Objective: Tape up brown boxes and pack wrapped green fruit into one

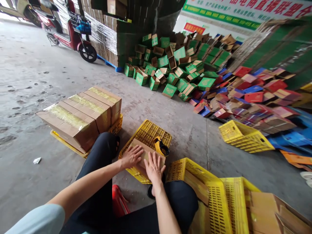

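Note:
Between my knees a cardboard box [142, 146] lies on an upturned yellow plastic crate [156, 130]. My left hand [132, 156] rests flat on the left part of the box, fingers stretched out. On its right part lies my right hand [154, 167], palm down with the fingers spread. Touching the box's far right corner is a yellow and black tape dispenser [161, 147]. Neither hand grips anything. The palms hide part of the box top and its near side.
Several taped cartons [83, 110] sit on a yellow crate to my left. Yellow crates [216, 198] holding cardboard stand at right, with another crate [243, 136] beyond. Heaps of green boxes [170, 71] and red-blue boxes [253, 97] cover the far floor. A red scooter [65, 31] is parked behind.

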Demonstrator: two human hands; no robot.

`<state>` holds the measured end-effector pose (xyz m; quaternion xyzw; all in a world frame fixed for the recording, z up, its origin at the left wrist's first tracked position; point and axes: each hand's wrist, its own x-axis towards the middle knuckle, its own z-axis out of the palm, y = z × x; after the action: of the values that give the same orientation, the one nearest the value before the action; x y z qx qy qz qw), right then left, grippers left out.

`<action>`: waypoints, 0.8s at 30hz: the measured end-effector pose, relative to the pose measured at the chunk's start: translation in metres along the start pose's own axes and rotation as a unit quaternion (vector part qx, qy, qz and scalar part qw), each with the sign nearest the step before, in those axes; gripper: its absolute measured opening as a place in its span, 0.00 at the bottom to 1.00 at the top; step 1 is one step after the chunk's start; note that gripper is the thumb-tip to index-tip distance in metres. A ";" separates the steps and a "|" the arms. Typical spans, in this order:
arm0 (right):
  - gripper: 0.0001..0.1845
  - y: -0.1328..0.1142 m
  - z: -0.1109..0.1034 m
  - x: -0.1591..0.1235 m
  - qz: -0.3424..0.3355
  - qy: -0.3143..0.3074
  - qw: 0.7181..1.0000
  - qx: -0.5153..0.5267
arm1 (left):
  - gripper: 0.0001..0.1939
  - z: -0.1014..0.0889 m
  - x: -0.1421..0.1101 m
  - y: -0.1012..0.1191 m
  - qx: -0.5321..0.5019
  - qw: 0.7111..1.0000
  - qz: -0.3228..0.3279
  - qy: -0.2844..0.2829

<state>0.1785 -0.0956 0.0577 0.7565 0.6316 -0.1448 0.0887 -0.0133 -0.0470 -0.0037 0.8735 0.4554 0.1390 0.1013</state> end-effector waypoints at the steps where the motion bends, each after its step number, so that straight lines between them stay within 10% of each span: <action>1: 0.33 0.010 -0.004 0.000 0.009 -0.011 1.000 -0.001 | 0.29 -0.004 0.001 -0.007 0.004 1.000 -0.013 -0.009; 7: 0.45 0.038 0.001 -0.003 0.033 0.005 0.999 -0.023 | 0.45 -0.012 -0.001 -0.033 0.008 0.999 -0.005 -0.048; 12: 0.47 0.016 0.018 -0.004 0.048 0.067 0.996 -0.022 | 0.55 0.008 -0.004 -0.009 0.006 1.000 -0.006 0.009; 24: 0.47 0.007 0.033 0.002 -0.131 0.026 0.991 0.004 | 0.54 0.025 0.004 0.016 0.012 0.998 0.053 -0.034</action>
<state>0.1825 -0.1061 0.0258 0.6710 0.7268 -0.1383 0.0497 0.0095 -0.0534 -0.0221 0.9017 0.4065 0.1092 0.0984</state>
